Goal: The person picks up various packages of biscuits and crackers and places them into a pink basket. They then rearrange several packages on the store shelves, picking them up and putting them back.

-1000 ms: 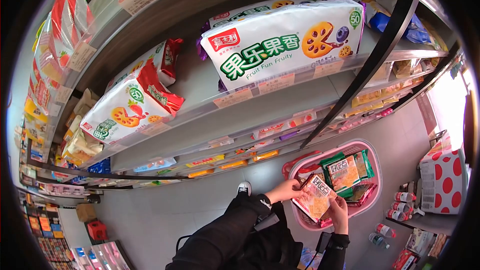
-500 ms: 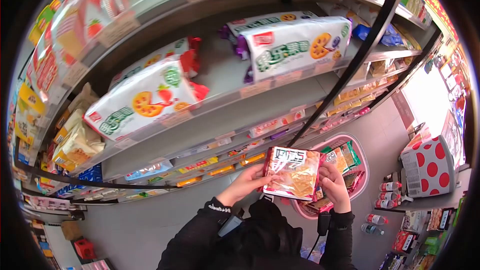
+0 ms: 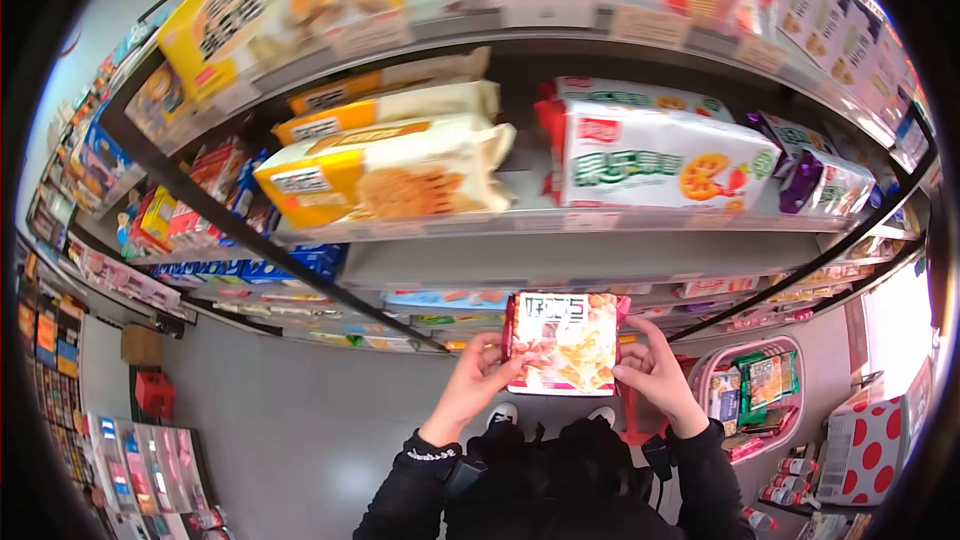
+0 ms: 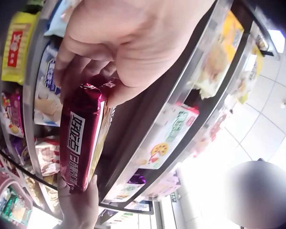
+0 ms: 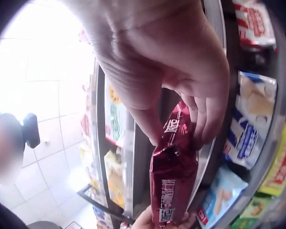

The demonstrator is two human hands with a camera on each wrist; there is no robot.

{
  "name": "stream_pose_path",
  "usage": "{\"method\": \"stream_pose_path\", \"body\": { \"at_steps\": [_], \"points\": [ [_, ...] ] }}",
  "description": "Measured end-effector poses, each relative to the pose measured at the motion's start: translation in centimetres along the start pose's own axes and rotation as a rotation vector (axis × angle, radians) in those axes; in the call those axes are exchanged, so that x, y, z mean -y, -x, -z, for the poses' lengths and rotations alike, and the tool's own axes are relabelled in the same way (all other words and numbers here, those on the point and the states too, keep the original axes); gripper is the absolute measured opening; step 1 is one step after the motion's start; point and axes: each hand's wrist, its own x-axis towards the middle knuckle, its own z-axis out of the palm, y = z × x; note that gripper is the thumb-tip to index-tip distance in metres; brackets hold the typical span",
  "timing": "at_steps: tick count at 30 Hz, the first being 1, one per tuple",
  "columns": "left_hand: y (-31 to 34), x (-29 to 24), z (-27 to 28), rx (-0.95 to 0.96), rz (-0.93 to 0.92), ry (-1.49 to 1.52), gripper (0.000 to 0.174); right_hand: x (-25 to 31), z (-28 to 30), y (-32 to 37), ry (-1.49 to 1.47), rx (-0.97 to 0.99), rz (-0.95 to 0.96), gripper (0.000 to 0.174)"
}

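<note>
A dark red and white snack packet point(image 3: 565, 345) is held level between both hands in front of the shelves, printed face up. The left hand point(image 3: 474, 380) pinches its left end, thumb on the near side. At the right end the right hand point(image 3: 657, 376) grips with thumb and fingers. In the left wrist view the packet's dark red side point(image 4: 81, 138) shows below the left hand point(image 4: 128, 43). The right wrist view shows the right hand point(image 5: 167, 67) around the other end of the packet point(image 5: 174, 176).
Shelves ahead carry yellow biscuit bags point(image 3: 390, 175) and a white biscuit pack point(image 3: 665, 160). A pink basket point(image 3: 699, 380) with several packets stands on the floor at the right, near a red-dotted box point(image 3: 868, 450). A display rack point(image 3: 150, 470) is at the lower left.
The packet and both hands have moved from over the basket toward the left, in front of the shelves. The head view has turned left, bringing yellow bags into view.
</note>
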Motion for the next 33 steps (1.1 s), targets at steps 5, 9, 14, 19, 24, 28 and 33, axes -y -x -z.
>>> {"method": "stream_pose_path", "body": {
  "at_steps": [5, 9, 14, 19, 24, 28, 33],
  "points": [
    [1.1, -2.7, 7.1, -0.122, -0.163, -0.042, 0.029, -0.6, -7.8, -4.7, 0.018, 0.024, 0.033, 0.072],
    [-1.0, -6.2, 12.3, -0.204, -0.246, -0.206, 0.023, -0.7, -12.1, -10.2, 0.113, 0.071, 0.160, 0.060],
    [-6.1, -8.9, 17.5, -0.326, -0.471, -0.508, 0.021, 0.4, -16.7, -15.9, 0.243, 0.031, 0.086, 0.050],
    [-9.7, -8.4, 21.2, -0.357, -0.518, -0.849, 0.020, -3.1, -17.3, -21.5, 0.513, -0.007, 0.250, 0.044],
    [-10.4, -8.7, 21.1, -0.407, -0.410, -0.866, 0.021, -3.6, -17.9, -23.3, 0.565, -0.068, 0.225, 0.041],
    [-13.2, -7.1, 23.5, -0.427, -0.576, -0.975, 0.023, -3.3, -19.0, -24.5, 0.655, -0.145, 0.269, 0.040],
    [-14.2, -8.5, 23.6, -0.432, -0.641, -1.502, 0.026, -2.7, -20.3, -26.0, 0.466, -0.089, 0.683, 0.034]
  ]
}}
